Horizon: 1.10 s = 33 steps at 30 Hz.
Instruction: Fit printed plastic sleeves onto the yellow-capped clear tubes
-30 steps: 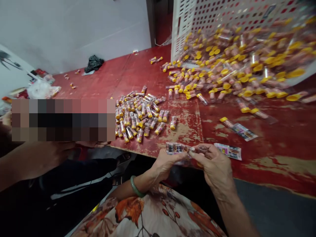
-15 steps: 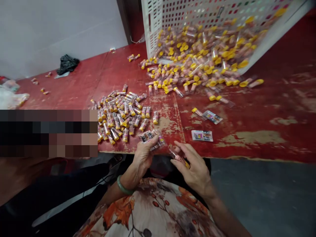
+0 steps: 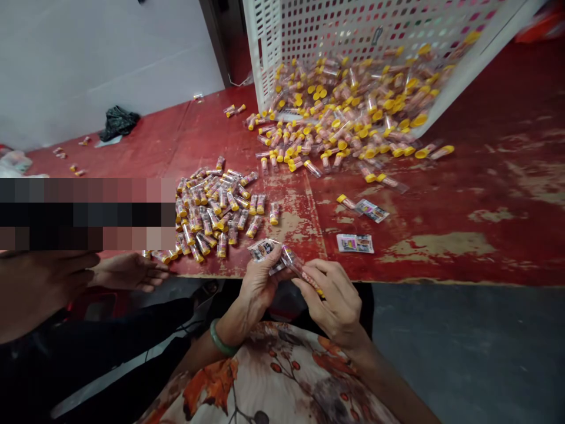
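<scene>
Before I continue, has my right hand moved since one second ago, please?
Yes. Judged against the lone printed packet on the red table, your right hand has drawn away, toward your body.

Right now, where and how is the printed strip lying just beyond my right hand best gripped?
Probably by its right short end, pinched from the right: the strip lies flat, long sides roughly along the table edge, that end uncovered. Your right hand holds a tube.

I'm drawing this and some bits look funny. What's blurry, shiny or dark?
All in the head view: blocky mosaic hides part of the left side; the red thing at top right is smeary; glints shine on clear tubes in the white basket; the floor looks dim.
</scene>
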Available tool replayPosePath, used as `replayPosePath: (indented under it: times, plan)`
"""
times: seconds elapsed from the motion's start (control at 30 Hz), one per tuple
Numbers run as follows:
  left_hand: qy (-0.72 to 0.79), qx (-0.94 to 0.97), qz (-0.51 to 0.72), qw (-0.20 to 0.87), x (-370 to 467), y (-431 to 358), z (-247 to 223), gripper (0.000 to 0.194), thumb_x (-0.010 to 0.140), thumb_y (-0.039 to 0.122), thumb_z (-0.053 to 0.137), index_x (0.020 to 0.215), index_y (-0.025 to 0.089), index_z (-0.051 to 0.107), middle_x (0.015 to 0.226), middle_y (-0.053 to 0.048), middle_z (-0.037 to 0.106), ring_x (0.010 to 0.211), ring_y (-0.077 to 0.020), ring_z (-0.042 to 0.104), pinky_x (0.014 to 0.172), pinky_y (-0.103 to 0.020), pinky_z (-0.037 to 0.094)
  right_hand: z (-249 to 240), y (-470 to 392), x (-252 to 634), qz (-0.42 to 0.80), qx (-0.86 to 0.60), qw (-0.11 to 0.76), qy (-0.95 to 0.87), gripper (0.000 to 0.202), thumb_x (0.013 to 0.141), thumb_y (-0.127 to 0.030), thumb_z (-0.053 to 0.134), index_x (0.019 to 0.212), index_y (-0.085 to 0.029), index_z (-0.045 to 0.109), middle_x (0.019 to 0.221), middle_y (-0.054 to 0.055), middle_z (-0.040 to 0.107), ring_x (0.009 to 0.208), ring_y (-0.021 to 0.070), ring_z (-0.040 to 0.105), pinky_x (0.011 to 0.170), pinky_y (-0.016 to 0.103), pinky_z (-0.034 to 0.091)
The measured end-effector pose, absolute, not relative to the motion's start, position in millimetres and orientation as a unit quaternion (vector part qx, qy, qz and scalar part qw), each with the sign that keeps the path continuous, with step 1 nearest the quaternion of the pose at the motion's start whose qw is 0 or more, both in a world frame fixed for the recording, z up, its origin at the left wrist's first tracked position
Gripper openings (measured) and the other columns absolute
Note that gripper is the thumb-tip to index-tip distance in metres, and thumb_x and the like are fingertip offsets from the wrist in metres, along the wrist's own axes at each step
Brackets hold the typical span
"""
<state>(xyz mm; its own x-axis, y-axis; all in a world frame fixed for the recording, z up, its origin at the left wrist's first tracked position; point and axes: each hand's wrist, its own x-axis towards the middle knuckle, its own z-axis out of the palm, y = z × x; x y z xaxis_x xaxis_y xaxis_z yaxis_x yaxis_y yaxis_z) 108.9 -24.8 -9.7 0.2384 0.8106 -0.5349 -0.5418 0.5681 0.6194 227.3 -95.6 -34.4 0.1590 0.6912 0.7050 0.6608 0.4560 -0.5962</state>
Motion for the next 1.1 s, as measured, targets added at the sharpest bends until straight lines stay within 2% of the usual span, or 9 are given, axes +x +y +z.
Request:
replayPosePath:
  times: [0.13, 0.33, 0.47, 0.53, 0.7, 0.8, 0.9, 1.1]
  plan:
    - [0.442, 0.166, 0.439, 0.765, 108.3, -26.1, -12.5, 0.028, 0.057, 0.025, 0.083, 0.074, 0.014, 0.064, 0.069, 0.000, 0.067, 0.060, -0.0136, 0.063, 0.060, -0.028, 0.055, -39.4, -92.3, 223.3, 0.005, -0.523, 0.570, -0.634, 0.030, 0.077, -0.010, 0.065, 0.104, -0.018, 0.056, 0.094, 0.009, 0.061, 0.087, 0.0203, 0.060, 0.076, 0.038, 0.054]
    - [0.461, 0.223, 0.449, 0.733, 110.7, -30.7, -14.9, 0.034, 0.049, 0.021, 0.086, 0.075, 0.011, 0.066, 0.068, -0.001, 0.068, 0.058, -0.0112, 0.061, 0.060, -0.023, 0.049, -47.0, -84.8, 217.4, 0.046, -0.529, 0.567, -0.630, 0.029, 0.079, -0.013, 0.064, 0.104, -0.022, 0.053, 0.101, 0.010, 0.055, 0.094, 0.0218, 0.057, 0.080, 0.040, 0.053]
    - [0.458, 0.228, 0.432, 0.743, 105.3, -25.1, -10.7, 0.037, 0.051, 0.026, 0.086, 0.081, 0.012, 0.068, 0.076, -0.003, 0.070, 0.064, -0.0153, 0.064, 0.065, -0.031, 0.053, -47.6, -86.4, 228.3, 0.187, -0.498, 0.565, -0.630, 0.045, 0.075, -0.028, 0.071, 0.115, -0.021, 0.052, 0.119, 0.013, 0.048, 0.104, 0.0246, 0.055, 0.080, 0.039, 0.055]
    - [0.446, 0.232, 0.425, 0.753, 103.1, -22.5, -8.3, 0.037, 0.053, 0.026, 0.085, 0.083, 0.014, 0.068, 0.079, -0.002, 0.070, 0.067, -0.0163, 0.064, 0.067, -0.033, 0.054, -46.8, -88.8, 233.5, 0.243, -0.489, 0.572, -0.612, 0.045, 0.077, -0.027, 0.070, 0.117, -0.022, 0.052, 0.123, 0.012, 0.047, 0.101, 0.0223, 0.057, 0.077, 0.036, 0.056]
    - [0.448, 0.224, 0.400, 0.768, 106.0, -26.8, -7.1, 0.037, 0.050, 0.020, 0.086, 0.079, 0.012, 0.066, 0.074, -0.002, 0.068, 0.065, -0.0135, 0.063, 0.062, -0.026, 0.051, -44.3, -85.6, 231.2, 0.130, -0.517, 0.613, -0.584, 0.031, 0.077, -0.016, 0.067, 0.105, -0.023, 0.059, 0.105, 0.006, 0.058, 0.075, 0.0135, 0.059, 0.065, 0.029, 0.054]
    - [0.451, 0.222, 0.393, 0.770, 107.4, -31.2, -6.4, 0.039, 0.050, 0.021, 0.086, 0.082, 0.012, 0.066, 0.075, -0.002, 0.068, 0.066, -0.0134, 0.062, 0.064, -0.025, 0.051, -42.2, -80.0, 228.9, 0.091, -0.514, 0.611, -0.595, 0.025, 0.079, -0.014, 0.064, 0.102, -0.022, 0.060, 0.098, 0.006, 0.062, 0.078, 0.0150, 0.061, 0.063, 0.028, 0.054]
    - [0.448, 0.224, 0.389, 0.773, 106.5, -32.3, -4.9, 0.040, 0.050, 0.022, 0.086, 0.083, 0.012, 0.066, 0.076, -0.003, 0.068, 0.068, -0.0154, 0.063, 0.065, -0.029, 0.053, -39.8, -77.5, 230.4, 0.110, -0.505, 0.609, -0.602, 0.019, 0.082, -0.012, 0.058, 0.098, -0.021, 0.062, 0.095, 0.007, 0.064, 0.082, 0.0164, 0.064, 0.065, 0.029, 0.055]
    - [0.442, 0.237, 0.399, 0.768, 106.6, -33.4, -6.4, 0.040, 0.052, 0.023, 0.085, 0.087, 0.014, 0.066, 0.080, -0.002, 0.069, 0.070, -0.0153, 0.064, 0.066, -0.029, 0.053, -42.3, -79.9, 227.5, 0.052, -0.501, 0.615, -0.607, 0.030, 0.079, -0.006, 0.057, 0.103, -0.022, 0.064, 0.098, 0.008, 0.067, 0.086, 0.0182, 0.066, 0.070, 0.032, 0.057]
